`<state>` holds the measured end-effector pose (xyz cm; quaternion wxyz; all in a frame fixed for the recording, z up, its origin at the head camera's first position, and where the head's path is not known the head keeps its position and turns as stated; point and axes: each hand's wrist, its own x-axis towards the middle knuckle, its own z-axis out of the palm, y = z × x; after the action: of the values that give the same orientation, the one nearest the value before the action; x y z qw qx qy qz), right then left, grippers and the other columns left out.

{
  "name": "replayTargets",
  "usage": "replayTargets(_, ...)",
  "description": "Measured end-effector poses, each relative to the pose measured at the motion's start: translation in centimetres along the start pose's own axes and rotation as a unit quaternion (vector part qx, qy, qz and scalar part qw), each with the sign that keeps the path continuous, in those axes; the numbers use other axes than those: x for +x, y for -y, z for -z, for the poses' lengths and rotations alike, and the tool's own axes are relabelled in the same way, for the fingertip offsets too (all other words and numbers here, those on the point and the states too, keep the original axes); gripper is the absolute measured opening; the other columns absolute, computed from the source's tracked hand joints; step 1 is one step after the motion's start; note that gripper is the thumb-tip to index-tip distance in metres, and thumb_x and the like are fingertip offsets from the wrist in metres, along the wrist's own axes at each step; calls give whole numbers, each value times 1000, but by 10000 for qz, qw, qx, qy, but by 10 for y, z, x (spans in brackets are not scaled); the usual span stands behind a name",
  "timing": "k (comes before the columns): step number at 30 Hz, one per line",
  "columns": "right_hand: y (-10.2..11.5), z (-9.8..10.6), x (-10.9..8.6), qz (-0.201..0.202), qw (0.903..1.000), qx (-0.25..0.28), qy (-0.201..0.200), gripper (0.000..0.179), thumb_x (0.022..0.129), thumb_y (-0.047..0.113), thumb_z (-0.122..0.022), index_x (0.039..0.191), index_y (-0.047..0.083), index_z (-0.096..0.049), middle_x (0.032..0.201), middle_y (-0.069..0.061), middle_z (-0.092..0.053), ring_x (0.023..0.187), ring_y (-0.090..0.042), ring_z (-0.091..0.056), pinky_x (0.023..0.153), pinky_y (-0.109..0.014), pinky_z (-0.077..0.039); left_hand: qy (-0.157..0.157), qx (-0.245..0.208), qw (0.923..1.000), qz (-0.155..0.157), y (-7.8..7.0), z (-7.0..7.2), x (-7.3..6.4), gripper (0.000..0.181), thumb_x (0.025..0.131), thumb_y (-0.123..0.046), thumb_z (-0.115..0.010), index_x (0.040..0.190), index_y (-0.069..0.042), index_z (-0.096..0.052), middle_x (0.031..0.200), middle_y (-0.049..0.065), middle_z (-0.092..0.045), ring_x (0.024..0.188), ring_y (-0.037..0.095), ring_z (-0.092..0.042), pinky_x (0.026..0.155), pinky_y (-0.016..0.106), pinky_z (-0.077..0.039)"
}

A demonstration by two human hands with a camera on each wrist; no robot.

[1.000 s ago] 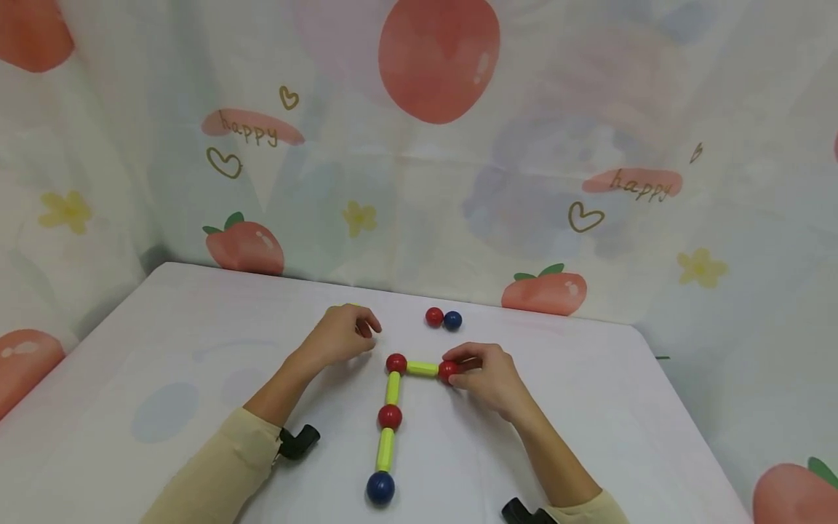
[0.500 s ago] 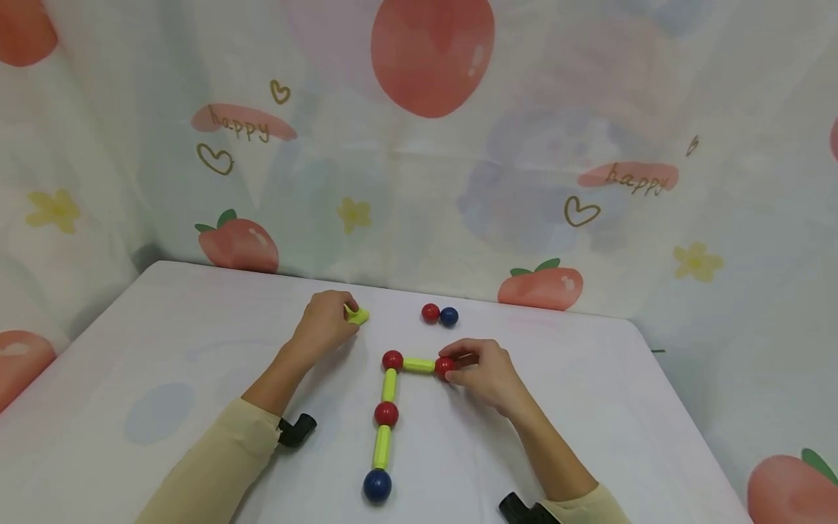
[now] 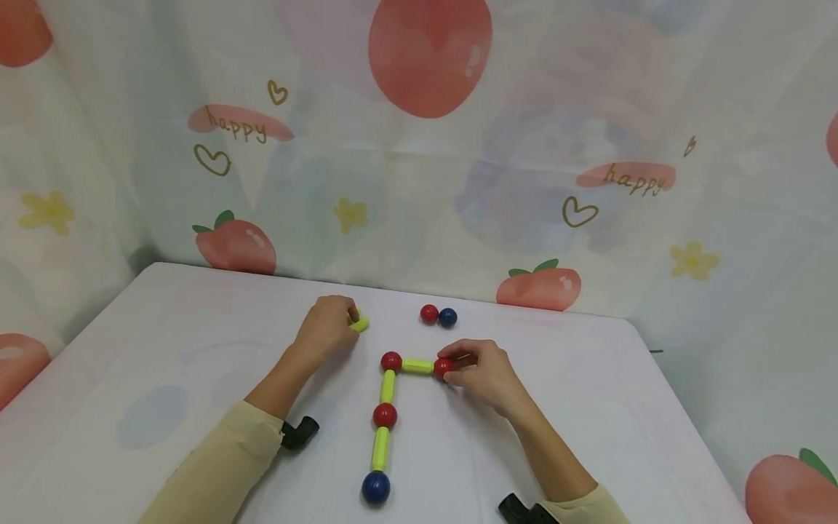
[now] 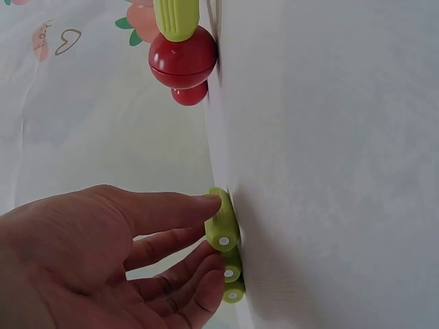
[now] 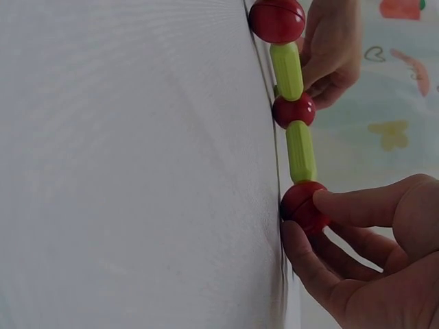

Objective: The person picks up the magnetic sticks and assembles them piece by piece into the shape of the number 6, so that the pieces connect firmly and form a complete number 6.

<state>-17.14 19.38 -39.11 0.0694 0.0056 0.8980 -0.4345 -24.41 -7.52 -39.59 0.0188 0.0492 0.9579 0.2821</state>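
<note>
My left hand (image 3: 325,327) is at the back of the table, beside a small group of yellow-green magnetic rods. In the left wrist view its thumb and index finger pinch the nearest rod (image 4: 221,223), and two more rods (image 4: 230,273) lie against the other fingers. My right hand (image 3: 486,372) pinches a red ball (image 3: 443,368) between thumb and fingers. That ball ends an L-shaped chain on the table: a rod (image 3: 417,367) leads to a red corner ball (image 3: 391,362), then rods and a red middle ball (image 3: 385,415) run down to a blue ball (image 3: 376,487).
A loose red ball (image 3: 428,314) and a smaller blue ball (image 3: 448,317) sit side by side near the back edge of the white-covered table (image 3: 216,313). Behind it hangs a printed curtain (image 3: 406,182).
My left hand has drawn back to the left from near the corner ball, and its fingers have closed on a rod. The right hand keeps its hold on the red ball.
</note>
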Motion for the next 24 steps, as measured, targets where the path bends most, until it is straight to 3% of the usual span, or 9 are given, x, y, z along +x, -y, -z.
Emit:
replayTargets(11,0,-1,-1,-49,10000,-4,-23,26,89,3,-78,113,14,-78,104,-3,-75,101,-21,-67,84,-35,-59,5,105,9999,-54,-3,-1,-2,12,87,-3,-76,100,-5,-74,96,9,-72,87,23,-63,85,38,-58)
replayTargets(24,0,-1,-1,2,10000,-30,-29,25,89,3,-78,112,14,-78,103,-2,-76,100,-20,-67,84,-34,-59,508,61,9986,-162,-20,10,-12,21,89,-4,-72,107,-12,-79,94,6,-68,86,22,-60,68,30,-53)
